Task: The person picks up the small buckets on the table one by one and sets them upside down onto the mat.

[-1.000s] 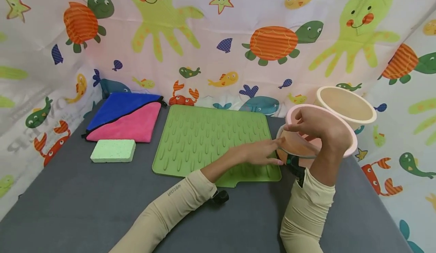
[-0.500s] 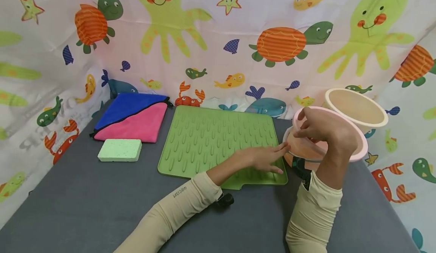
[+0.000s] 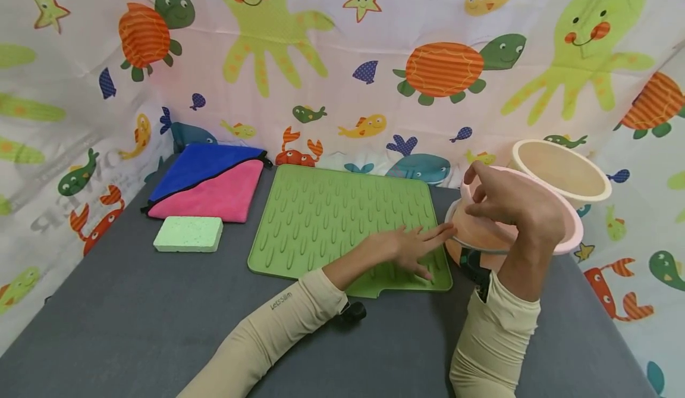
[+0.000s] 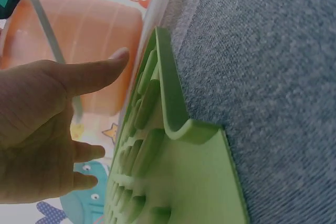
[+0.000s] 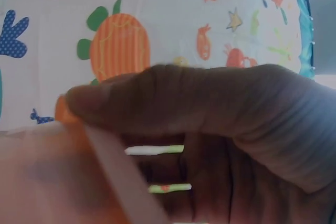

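A pink bucket (image 3: pixel 570 231) with a thin grey handle stands at the right of the table. My right hand (image 3: pixel 516 199) reaches over it from above, thumb and fingers curled at its left rim. In the right wrist view, the thumb presses against a pale pink band, and the other fingers are partly hidden. My left hand (image 3: pixel 409 249) is spread above the near right corner of a green ribbed silicone mat (image 3: pixel 342 207). Its fingertips lie at the bucket's left side; whether they touch it, I cannot tell. The left wrist view shows this hand (image 4: pixel 39 124) holding nothing.
A cream bucket (image 3: pixel 556 169) stands just behind the pink one. At the left are a folded blue and pink cloth (image 3: pixel 206 184) and a pale green sponge (image 3: pixel 188 234). A sea-animal curtain (image 3: pixel 332 41) hangs behind the grey tabletop (image 3: pixel 134 320).
The head view has turned slightly left, shifting everything rightward. My left fingers have spread and the thumb has drawn away from the bucket. The right hand stays at the rim.
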A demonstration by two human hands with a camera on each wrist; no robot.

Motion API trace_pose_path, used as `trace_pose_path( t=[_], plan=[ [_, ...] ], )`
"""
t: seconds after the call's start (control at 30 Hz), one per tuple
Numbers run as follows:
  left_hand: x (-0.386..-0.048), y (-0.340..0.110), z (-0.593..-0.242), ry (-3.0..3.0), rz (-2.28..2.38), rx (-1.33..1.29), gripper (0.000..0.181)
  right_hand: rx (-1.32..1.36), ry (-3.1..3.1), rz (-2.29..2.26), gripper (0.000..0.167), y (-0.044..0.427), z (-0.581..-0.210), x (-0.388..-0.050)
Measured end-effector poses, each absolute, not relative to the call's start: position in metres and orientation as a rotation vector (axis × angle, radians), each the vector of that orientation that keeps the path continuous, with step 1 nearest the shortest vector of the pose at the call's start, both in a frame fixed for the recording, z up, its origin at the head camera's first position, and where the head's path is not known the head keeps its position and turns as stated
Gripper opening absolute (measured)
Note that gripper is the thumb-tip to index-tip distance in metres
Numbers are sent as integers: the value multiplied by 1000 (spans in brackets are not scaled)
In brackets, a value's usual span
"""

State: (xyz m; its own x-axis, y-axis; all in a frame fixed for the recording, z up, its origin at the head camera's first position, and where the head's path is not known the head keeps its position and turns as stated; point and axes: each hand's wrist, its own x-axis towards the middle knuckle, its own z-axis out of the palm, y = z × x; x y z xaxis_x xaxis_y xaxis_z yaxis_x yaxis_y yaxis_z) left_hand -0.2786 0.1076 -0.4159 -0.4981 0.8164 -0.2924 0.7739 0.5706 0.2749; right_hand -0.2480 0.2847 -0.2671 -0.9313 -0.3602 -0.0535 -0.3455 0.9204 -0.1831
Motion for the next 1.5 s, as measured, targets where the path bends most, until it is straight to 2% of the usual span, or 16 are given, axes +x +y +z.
trace_pose_path(
  t=[0.23, 0.4, 0.47, 0.63, 0.73, 0.87, 1.1, 1.33, 1.5],
  plan=[
    [-289, 96, -416, 2571, 215, 1334, 119, -808, 3264, -110, 35, 272, -258, -240],
    [-301, 88, -408, 2774, 365, 1502, 115, -1188, 3537, -152, 23, 273, -256, -237],
    [-305, 85, -405, 2896, 448, 1588, 110, -1261, 3602, -249, 20, 273, -256, -234],
    [-313, 74, -400, 3135, 762, 1802, 93, -1303, 3672, -492, 13, 261, -251, -226],
    [-316, 68, -399, 3229, 918, 1864, 76, -1335, 3687, -598, 11, 250, -248, -222],
    [-318, 61, -397, 3276, 1138, 1938, 63, -1354, 3680, -783, 8, 234, -248, -217],
    [-322, 53, -386, 3471, 1183, 2098, 41, -1370, 3693, -1104, 8, 217, -247, -211],
    [-322, 39, -368, 3569, 1222, 2035, 34, -1437, 3659, -1377, 13, 208, -245, -210],
    [-322, 22, -355, 3554, 1337, 1906, 45, -1505, 3619, -1619, 22, 196, -242, -212]
  ],
)
